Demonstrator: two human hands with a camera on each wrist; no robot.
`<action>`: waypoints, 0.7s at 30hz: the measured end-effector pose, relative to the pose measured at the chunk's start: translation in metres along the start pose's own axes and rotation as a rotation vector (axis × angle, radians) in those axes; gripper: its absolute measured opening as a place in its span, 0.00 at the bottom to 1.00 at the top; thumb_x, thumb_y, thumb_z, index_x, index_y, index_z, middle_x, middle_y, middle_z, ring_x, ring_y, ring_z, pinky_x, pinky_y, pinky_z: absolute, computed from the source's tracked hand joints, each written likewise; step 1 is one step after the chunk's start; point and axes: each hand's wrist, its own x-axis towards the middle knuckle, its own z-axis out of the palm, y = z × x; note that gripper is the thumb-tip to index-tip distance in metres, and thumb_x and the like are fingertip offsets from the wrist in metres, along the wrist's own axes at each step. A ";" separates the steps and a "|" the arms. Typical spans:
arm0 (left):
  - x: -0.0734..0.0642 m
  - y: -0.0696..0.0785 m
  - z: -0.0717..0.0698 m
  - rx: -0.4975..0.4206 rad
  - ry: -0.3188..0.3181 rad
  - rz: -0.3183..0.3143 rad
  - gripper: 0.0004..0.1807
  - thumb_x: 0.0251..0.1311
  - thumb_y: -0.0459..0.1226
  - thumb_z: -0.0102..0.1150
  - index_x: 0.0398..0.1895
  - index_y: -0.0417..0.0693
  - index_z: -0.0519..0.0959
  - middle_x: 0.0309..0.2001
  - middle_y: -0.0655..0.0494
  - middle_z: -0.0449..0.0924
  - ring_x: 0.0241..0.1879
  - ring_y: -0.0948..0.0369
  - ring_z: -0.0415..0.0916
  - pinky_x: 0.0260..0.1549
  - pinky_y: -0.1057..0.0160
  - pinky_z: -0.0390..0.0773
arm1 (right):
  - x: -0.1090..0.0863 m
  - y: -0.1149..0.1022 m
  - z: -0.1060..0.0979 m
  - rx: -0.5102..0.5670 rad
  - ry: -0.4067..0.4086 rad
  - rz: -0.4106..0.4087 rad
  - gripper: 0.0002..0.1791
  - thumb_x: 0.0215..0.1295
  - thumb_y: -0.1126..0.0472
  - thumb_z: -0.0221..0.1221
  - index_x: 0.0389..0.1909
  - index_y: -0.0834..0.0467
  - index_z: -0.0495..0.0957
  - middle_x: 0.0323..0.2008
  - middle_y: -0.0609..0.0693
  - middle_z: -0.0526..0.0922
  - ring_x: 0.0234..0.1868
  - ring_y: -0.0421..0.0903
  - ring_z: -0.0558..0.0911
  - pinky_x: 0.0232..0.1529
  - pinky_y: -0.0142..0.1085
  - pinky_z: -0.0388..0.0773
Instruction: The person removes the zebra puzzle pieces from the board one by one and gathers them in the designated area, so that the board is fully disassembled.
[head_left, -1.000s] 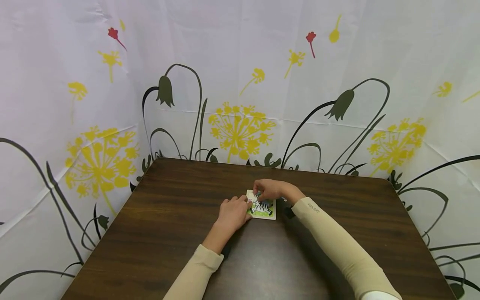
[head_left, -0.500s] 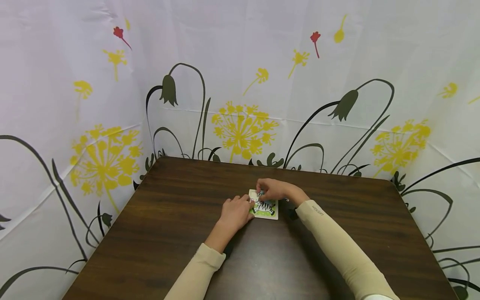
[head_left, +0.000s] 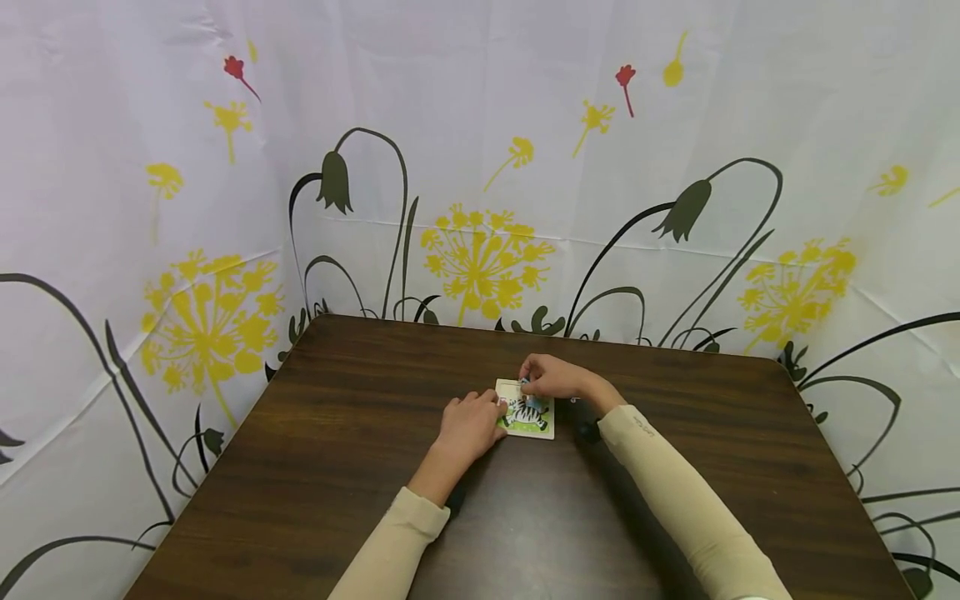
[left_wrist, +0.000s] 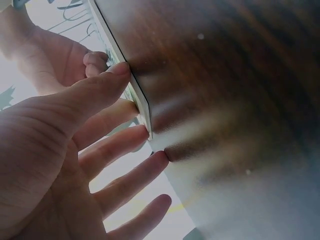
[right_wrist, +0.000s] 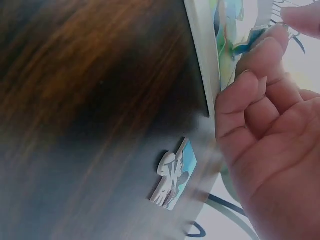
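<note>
A small square jigsaw puzzle (head_left: 527, 426) with a zebra picture lies flat on the table. My left hand (head_left: 468, 425) rests at its left edge, fingers fairly straight; in the left wrist view the thumb (left_wrist: 112, 80) touches the board's rim. Over the upper part of the puzzle, my right hand (head_left: 558, 379) pinches a bluish puzzle piece (right_wrist: 251, 39), tilted up off the board. Part of that piece is hidden by the fingers. A loose puzzle piece (right_wrist: 176, 172), blue with black and white, lies on the table beside the board.
The dark wooden table (head_left: 337, 433) extends around the puzzle on all sides. Behind it hangs a white curtain (head_left: 450, 108) printed with flowers.
My right hand has shifted slightly right and lifted the bluish piece, so more of the puzzle's upper left shows. The left hand stays at the board's edge.
</note>
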 end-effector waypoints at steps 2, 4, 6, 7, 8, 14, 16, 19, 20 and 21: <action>0.000 0.000 0.000 -0.006 0.004 0.003 0.25 0.70 0.52 0.70 0.68 0.62 0.84 0.65 0.58 0.81 0.61 0.51 0.80 0.56 0.44 0.81 | -0.002 0.001 -0.001 0.009 0.004 -0.010 0.16 0.77 0.58 0.61 0.56 0.64 0.77 0.31 0.49 0.78 0.30 0.43 0.76 0.35 0.35 0.75; 0.000 0.000 0.001 -0.007 0.009 0.007 0.25 0.70 0.52 0.70 0.68 0.62 0.85 0.64 0.58 0.81 0.60 0.51 0.80 0.55 0.44 0.81 | -0.004 0.002 -0.003 0.001 0.018 -0.026 0.17 0.77 0.58 0.61 0.58 0.65 0.77 0.31 0.49 0.79 0.30 0.43 0.77 0.35 0.35 0.76; 0.000 0.000 0.001 -0.007 0.017 0.010 0.25 0.69 0.52 0.71 0.67 0.61 0.85 0.64 0.57 0.81 0.60 0.51 0.80 0.55 0.44 0.81 | -0.007 0.002 -0.005 0.000 0.034 -0.039 0.19 0.78 0.58 0.60 0.60 0.66 0.78 0.32 0.51 0.81 0.30 0.44 0.78 0.35 0.36 0.78; 0.000 0.000 0.001 -0.007 0.021 0.011 0.25 0.69 0.52 0.71 0.67 0.61 0.85 0.63 0.57 0.82 0.59 0.51 0.80 0.55 0.44 0.82 | -0.009 0.003 -0.006 0.003 0.043 -0.043 0.19 0.78 0.57 0.60 0.60 0.66 0.78 0.33 0.52 0.82 0.31 0.44 0.79 0.35 0.37 0.79; 0.000 0.000 0.001 -0.007 0.025 0.012 0.25 0.69 0.52 0.71 0.67 0.61 0.85 0.63 0.57 0.82 0.59 0.51 0.80 0.54 0.44 0.82 | -0.010 0.003 -0.007 0.008 0.052 -0.047 0.19 0.79 0.57 0.60 0.61 0.66 0.78 0.33 0.53 0.83 0.31 0.45 0.80 0.35 0.38 0.80; -0.001 -0.001 0.000 -0.013 0.026 0.012 0.25 0.69 0.51 0.71 0.67 0.61 0.85 0.63 0.58 0.82 0.60 0.51 0.80 0.55 0.43 0.82 | -0.021 0.008 -0.011 0.036 0.100 -0.063 0.21 0.81 0.54 0.60 0.62 0.65 0.79 0.37 0.61 0.85 0.31 0.48 0.81 0.34 0.40 0.81; -0.002 0.000 0.000 -0.013 0.023 0.011 0.25 0.69 0.51 0.71 0.67 0.61 0.85 0.63 0.57 0.82 0.60 0.50 0.80 0.55 0.43 0.82 | -0.026 0.010 -0.013 0.030 0.124 -0.071 0.21 0.80 0.54 0.61 0.62 0.65 0.79 0.35 0.60 0.85 0.30 0.46 0.80 0.33 0.38 0.79; -0.002 0.000 0.000 -0.013 0.020 0.010 0.25 0.69 0.51 0.71 0.67 0.61 0.85 0.64 0.57 0.82 0.60 0.51 0.80 0.56 0.43 0.82 | -0.034 0.013 -0.014 0.012 0.168 -0.084 0.22 0.80 0.53 0.62 0.62 0.66 0.79 0.33 0.59 0.84 0.29 0.44 0.79 0.32 0.36 0.78; -0.002 0.000 0.000 -0.013 0.021 0.008 0.25 0.69 0.52 0.71 0.67 0.61 0.85 0.64 0.57 0.82 0.60 0.51 0.80 0.56 0.43 0.82 | -0.037 0.013 -0.015 0.013 0.182 -0.085 0.22 0.80 0.53 0.62 0.62 0.66 0.79 0.33 0.59 0.84 0.29 0.44 0.78 0.32 0.36 0.77; -0.002 0.000 0.000 -0.011 0.022 0.007 0.25 0.69 0.52 0.71 0.67 0.61 0.85 0.64 0.57 0.82 0.60 0.51 0.80 0.56 0.43 0.82 | -0.040 0.014 -0.016 0.009 0.200 -0.086 0.22 0.79 0.53 0.62 0.62 0.66 0.79 0.32 0.58 0.84 0.28 0.44 0.78 0.31 0.36 0.77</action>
